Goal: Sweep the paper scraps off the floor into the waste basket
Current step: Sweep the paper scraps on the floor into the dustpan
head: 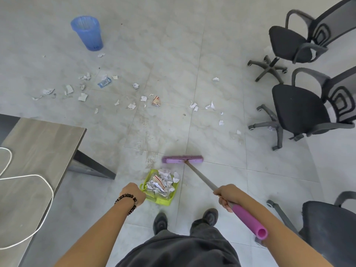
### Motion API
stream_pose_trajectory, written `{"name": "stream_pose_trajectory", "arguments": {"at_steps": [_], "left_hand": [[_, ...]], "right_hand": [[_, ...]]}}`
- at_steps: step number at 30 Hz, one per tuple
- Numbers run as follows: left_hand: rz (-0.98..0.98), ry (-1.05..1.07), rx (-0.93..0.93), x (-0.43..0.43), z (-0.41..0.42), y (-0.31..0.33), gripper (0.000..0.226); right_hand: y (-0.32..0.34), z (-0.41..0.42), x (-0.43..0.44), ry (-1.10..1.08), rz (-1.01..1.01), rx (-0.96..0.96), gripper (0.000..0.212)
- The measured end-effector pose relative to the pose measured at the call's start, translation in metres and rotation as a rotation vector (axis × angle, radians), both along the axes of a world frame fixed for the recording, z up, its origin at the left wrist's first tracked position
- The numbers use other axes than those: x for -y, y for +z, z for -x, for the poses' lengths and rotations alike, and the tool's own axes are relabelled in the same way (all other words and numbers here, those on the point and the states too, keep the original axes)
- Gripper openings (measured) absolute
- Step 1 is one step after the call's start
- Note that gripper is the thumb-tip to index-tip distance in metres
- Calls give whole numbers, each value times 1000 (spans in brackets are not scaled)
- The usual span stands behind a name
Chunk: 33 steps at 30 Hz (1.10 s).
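Note:
My left hand (133, 194) grips the handle of a green dustpan (163, 201) that rests on the floor in front of my feet, filled with a heap of paper scraps (161, 183). My right hand (228, 196) is closed around the grey and purple shaft of a broom (204, 178). Its purple head (182, 159) sits on the floor just beyond the dustpan. Several loose scraps (82, 97) lie scattered across the tiles further ahead, left and right. The blue waste basket (87, 32) stands upright at the far left.
A wooden desk (38, 151) with a white cable (28, 176) on it fills the left. Three black office chairs (300, 110) line the right side, one close to my right arm. My two shoes (159, 222) stand behind the dustpan.

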<state>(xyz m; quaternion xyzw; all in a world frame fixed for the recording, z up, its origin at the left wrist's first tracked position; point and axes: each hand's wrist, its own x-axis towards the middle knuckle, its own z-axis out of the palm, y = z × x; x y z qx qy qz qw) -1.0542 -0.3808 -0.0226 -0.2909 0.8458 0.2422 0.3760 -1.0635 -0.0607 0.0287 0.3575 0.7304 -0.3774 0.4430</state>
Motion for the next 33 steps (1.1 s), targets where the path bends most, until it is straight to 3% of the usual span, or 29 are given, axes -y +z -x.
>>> {"name": "stream_pose_trajectory", "arguments": {"at_steps": [2,12,14,17,21,24,30,33], "left_hand": [[5,-14,0,-7,-3,-1,26],[-64,40,44,-19,-8,-4,24],[-46,21,38,-20,-8,-4,23],[-18,-35,12,-21,-5,0,27],[-38,-69,-4,-24,0,1,27],[-47,-112,-22,-30,7,2,28],[-75,-172,-73,-42,31,5,22],[-88,-223,-97,-44,45,7,22]], "right_hand": [[-6,-1,-2,-185,41,-4,19],[-48,12,54,-338,197,25,9],[-56,5,68,-209,149,92,14],[-58,-14,84,206,60,136,22],[-48,-39,81,326,48,176,25],[-32,-38,67,114,75,159,25],[7,-10,31,-334,245,317,25],[24,1,15,-439,267,294,24]]}}
